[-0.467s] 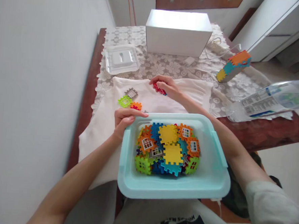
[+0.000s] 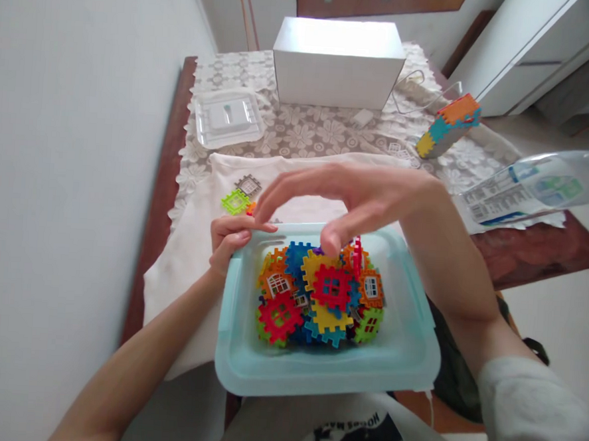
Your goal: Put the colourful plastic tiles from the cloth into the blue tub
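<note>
We are gathering tiles into the bin (image 2: 245, 370), and most of the work looks done: a heap of tiles (image 2: 319, 298) is sitting inside it, while only a few loose tiles (image 2: 240, 196) are lying on the white cloth (image 2: 192, 254) just beyond the bin's far left corner. A built block (image 2: 447, 125) of joined tiles is also lying farther off, tilted, on the lace cover (image 2: 310, 131) near the white box (image 2: 338, 62); whether it belongs in the bin we cannot tell.

Our right hand (image 2: 356, 197) is hovering over the heap with fingers spread and loosely curved, holding nothing; a red tile (image 2: 331, 287) is lying flat just under its thumb, and a thin red piece (image 2: 357, 254) is standing on edge beside it. Our left hand (image 2: 231, 236) is curling over the bin's far left rim, steadying it.

The tiles are hard, glossy plastic squares with notched, toothed edges; some are solid, others are pierced with window grids. The bin is smooth pale-teal plastic with rounded corners and a broad lip. The cloth is looking soft and matte, the lace cover patterned with flowers. A clear lid (image 2: 228, 118) and a clear bottle (image 2: 530, 188) are lying well apart.
</note>
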A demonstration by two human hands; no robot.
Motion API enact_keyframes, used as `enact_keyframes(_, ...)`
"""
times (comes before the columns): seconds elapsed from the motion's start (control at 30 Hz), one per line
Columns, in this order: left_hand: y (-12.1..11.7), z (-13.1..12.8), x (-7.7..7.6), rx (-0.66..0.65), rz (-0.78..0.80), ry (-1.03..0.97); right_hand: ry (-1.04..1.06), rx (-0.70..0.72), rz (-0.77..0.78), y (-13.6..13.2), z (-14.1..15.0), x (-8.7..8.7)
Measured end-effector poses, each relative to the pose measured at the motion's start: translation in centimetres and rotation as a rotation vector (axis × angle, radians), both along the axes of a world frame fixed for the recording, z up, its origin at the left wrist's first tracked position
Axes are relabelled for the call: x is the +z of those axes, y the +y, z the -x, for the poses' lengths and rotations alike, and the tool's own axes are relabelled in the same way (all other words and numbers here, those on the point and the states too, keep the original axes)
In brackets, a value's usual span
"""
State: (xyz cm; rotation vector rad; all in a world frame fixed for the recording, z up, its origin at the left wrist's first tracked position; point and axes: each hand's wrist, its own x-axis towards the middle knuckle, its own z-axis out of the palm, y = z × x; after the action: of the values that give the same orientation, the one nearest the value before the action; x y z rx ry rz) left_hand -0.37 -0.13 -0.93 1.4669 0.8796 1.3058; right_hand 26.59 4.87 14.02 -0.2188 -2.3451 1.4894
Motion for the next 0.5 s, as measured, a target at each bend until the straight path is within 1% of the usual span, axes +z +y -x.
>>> enact_keyframes(0.07, 0.1, -0.2, 0.6, -0.013, -0.049, -0.061, 0.076, -0.014, 0.077, 1.9, -0.3, -1.4)
enact_keyframes(0.1, 0.1, -0.3, 0.9, -0.022, -0.061, -0.075, 0.092, -0.025, 0.112, 3.1, -0.5, -2.4)
enact_keyframes(0.13, 0.2, -0.4, 1.1, -0.035, -0.066, -0.074, 0.094, -0.057, 0.138, 4.3, -0.6, -3.6)
enact_keyframes(0.2, 0.2, -0.5, 1.3, -0.039, -0.081, -0.071, 0.103, -0.178, 0.127, 6.5, -0.2, -6.6)
enact_keyframes(0.23, 0.3, -0.5, 1.3, -0.039, -0.091, -0.07, 0.089, -0.233, 0.087, 7.4, 0.2, -8.3)
enact_keyframes(0.3, 0.3, -0.4, 1.1, -0.048, -0.113, -0.069, 0.016, -0.317, -0.045, 8.4, 1.3, -11.8)
enact_keyframes(0.37, 0.4, -0.3, 0.9, -0.063, -0.137, -0.063, -0.106, -0.362, -0.251, 8.3, 2.6, -14.6)
enact_keyframes(0.4, 0.4, -0.2, 0.8, -0.069, -0.146, -0.057, -0.168, -0.379, -0.344, 8.0, 3.1, -15.7)
enact_keyframes(0.43, 0.4, -0.2, 0.8, -0.07, -0.15, -0.054, -0.232, -0.36, -0.435, 7.5, 3.4, -16.4)
enact_keyframes(0.5, 0.4, -0.2, 0.8, -0.06, -0.139, -0.056, -0.295, -0.306, -0.579, 6.7, 3.9, -17.2)
